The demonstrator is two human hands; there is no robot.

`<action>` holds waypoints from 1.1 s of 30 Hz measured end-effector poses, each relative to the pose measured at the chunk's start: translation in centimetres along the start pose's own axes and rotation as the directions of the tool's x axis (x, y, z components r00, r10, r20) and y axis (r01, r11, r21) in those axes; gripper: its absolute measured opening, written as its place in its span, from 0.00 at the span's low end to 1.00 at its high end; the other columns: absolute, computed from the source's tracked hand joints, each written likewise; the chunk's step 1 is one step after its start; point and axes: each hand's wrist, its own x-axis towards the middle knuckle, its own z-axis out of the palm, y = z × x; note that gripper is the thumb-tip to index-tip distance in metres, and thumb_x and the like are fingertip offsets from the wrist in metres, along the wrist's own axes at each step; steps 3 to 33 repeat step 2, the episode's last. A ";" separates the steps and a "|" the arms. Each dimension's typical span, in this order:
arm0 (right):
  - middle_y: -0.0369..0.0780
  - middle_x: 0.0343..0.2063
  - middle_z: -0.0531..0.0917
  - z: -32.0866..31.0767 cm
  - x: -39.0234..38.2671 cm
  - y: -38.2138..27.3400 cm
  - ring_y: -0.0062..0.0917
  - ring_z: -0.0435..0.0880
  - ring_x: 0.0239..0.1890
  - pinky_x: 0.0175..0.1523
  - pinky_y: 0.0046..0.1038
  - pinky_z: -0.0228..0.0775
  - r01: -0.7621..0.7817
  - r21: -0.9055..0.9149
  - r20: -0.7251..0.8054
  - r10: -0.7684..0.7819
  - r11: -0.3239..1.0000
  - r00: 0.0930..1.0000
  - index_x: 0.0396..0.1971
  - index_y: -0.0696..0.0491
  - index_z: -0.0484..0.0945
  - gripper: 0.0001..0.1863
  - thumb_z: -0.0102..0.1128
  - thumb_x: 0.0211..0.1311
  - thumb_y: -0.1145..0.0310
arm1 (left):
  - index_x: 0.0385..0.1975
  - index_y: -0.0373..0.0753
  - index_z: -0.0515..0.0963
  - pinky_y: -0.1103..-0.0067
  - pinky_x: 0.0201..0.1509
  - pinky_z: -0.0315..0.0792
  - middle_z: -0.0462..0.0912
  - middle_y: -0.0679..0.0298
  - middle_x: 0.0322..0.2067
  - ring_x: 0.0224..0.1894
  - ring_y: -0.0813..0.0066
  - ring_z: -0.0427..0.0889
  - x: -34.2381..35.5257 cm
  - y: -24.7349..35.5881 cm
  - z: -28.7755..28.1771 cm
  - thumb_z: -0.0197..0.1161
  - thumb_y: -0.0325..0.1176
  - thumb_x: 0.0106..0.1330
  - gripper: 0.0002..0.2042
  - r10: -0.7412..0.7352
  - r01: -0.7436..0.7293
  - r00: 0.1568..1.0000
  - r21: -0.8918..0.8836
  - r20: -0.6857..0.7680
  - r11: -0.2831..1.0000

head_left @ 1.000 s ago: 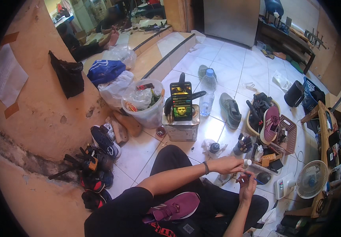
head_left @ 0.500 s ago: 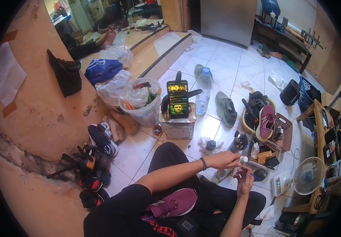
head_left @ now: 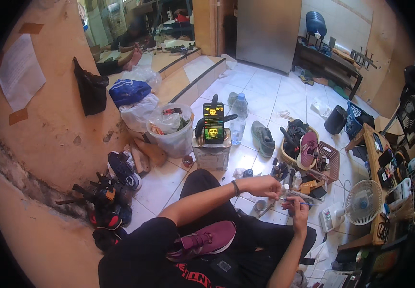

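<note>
My left hand [head_left: 265, 186] reaches across from the left, a dark band on its wrist. Its fingers are pinched together at the tip of a thin blue-handled brush [head_left: 299, 202]; whether anything else is in them I cannot make out. My right hand [head_left: 297, 211] holds that brush, palm turned up. Just beyond the fingers a small white-capped bottle [head_left: 285, 187] stands among the tools. A maroon sneaker [head_left: 210, 238] lies on my lap with its toe to the right. Near my knee is a small open jar [head_left: 260, 206].
Ahead, a phone [head_left: 213, 122] leans on a metal tin [head_left: 212, 156], beside a water bottle [head_left: 238, 120] and a bin [head_left: 171, 137]. To the right are a grey shoe [head_left: 263, 138], another maroon sneaker [head_left: 307, 151] on a basket and a fan [head_left: 363, 202]. Shoes [head_left: 123, 170] line the left wall.
My left hand has come away from the white-capped bottle and drawn back slightly to the brush. The brush in my right hand now lies more level. The whole view has shifted a little.
</note>
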 end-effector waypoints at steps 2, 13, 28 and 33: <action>0.45 0.33 0.85 -0.1 0.3 -1.4 0.28 0.85 0.35 0.42 0.28 0.77 0.041 -0.140 0.196 -0.013 0.989 0.981 0.47 0.64 0.77 0.22 0.46 0.77 0.57 | 0.36 0.34 0.77 0.75 0.39 0.76 0.87 0.59 0.32 0.33 0.71 0.85 -0.7 1.6 -0.5 0.62 0.37 0.69 0.11 -0.027 0.013 0.996 0.151 0.091 0.988; 0.45 0.33 0.85 -0.1 0.3 -1.4 0.28 0.85 0.35 0.42 0.28 0.77 0.041 -0.140 0.196 -0.013 0.989 0.981 0.47 0.64 0.77 0.22 0.46 0.77 0.57 | 0.36 0.34 0.77 0.75 0.39 0.76 0.87 0.59 0.32 0.33 0.71 0.85 -0.7 1.6 -0.5 0.62 0.37 0.69 0.11 -0.027 0.013 0.996 0.151 0.091 0.988; 0.45 0.33 0.85 -0.1 0.3 -1.4 0.28 0.85 0.35 0.42 0.28 0.77 0.041 -0.140 0.196 -0.013 0.989 0.981 0.47 0.64 0.77 0.22 0.46 0.77 0.57 | 0.36 0.34 0.77 0.75 0.39 0.76 0.87 0.59 0.32 0.33 0.71 0.85 -0.7 1.6 -0.5 0.62 0.37 0.69 0.11 -0.027 0.013 0.996 0.151 0.091 0.988; 0.45 0.33 0.85 -0.1 0.3 -1.4 0.28 0.85 0.35 0.42 0.28 0.77 0.041 -0.140 0.196 -0.013 0.989 0.981 0.47 0.64 0.77 0.22 0.46 0.77 0.57 | 0.36 0.34 0.77 0.75 0.39 0.76 0.87 0.59 0.32 0.33 0.71 0.85 -0.7 1.6 -0.5 0.62 0.37 0.69 0.11 -0.027 0.013 0.996 0.151 0.091 0.988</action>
